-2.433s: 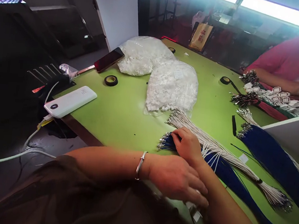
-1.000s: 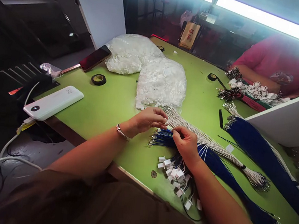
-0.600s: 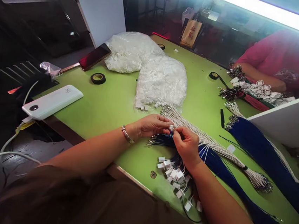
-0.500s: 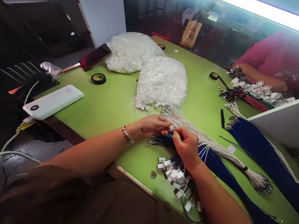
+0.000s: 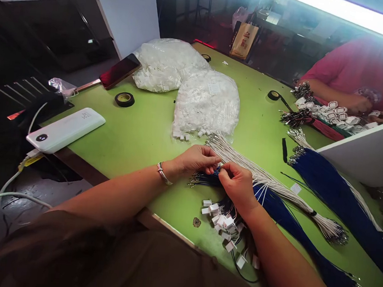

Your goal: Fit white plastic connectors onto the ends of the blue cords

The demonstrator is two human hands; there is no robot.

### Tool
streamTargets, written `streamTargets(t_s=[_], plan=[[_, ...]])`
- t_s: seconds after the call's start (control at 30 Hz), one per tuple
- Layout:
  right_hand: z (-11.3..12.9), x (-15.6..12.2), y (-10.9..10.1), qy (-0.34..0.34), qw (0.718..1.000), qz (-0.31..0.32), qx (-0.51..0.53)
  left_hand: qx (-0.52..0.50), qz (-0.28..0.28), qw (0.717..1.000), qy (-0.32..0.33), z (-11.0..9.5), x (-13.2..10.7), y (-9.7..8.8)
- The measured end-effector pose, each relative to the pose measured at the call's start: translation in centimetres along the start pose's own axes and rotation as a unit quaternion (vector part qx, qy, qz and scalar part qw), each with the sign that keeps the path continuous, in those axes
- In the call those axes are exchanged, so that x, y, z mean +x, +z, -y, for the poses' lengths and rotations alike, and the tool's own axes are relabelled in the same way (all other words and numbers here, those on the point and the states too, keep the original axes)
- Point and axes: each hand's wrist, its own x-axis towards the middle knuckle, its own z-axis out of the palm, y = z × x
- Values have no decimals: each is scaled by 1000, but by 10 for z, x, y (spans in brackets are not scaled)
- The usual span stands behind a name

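Note:
My left hand [image 5: 197, 158] and my right hand [image 5: 237, 185] meet fingertip to fingertip over the green table [image 5: 145, 134]. Between them sits a small white connector [image 5: 219, 165], pinched by the left fingers. The right fingers pinch a thin wire end against it. Under the hands lie a bundle of white wires [image 5: 269, 182] and a bundle of blue wires [image 5: 288, 225]. A heap of finished white connectors on wires [image 5: 224, 225] lies by my right wrist.
Two clear bags of white connectors [image 5: 207, 102] sit behind the hands, a tape roll [image 5: 124, 98], a phone [image 5: 120, 70] and a white power bank [image 5: 66, 129] to the left. A person in pink [image 5: 360, 78] works at the far right beside more blue wires [image 5: 335, 193].
My left hand came up from the table's near edge to the connector bag and then to the right hand. Both hands now pinch together at one spot. The connector heap became visible.

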Motion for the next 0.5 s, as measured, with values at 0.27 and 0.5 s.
streamTargets(t_s=[0.27, 0.5], plan=[[-1, -1, 1, -59, 995, 7, -81, 76, -4, 997, -4, -8, -3, 2], [1, -1, -1, 61, 997, 21, 47, 112, -1, 993, 32, -8, -4, 2]])
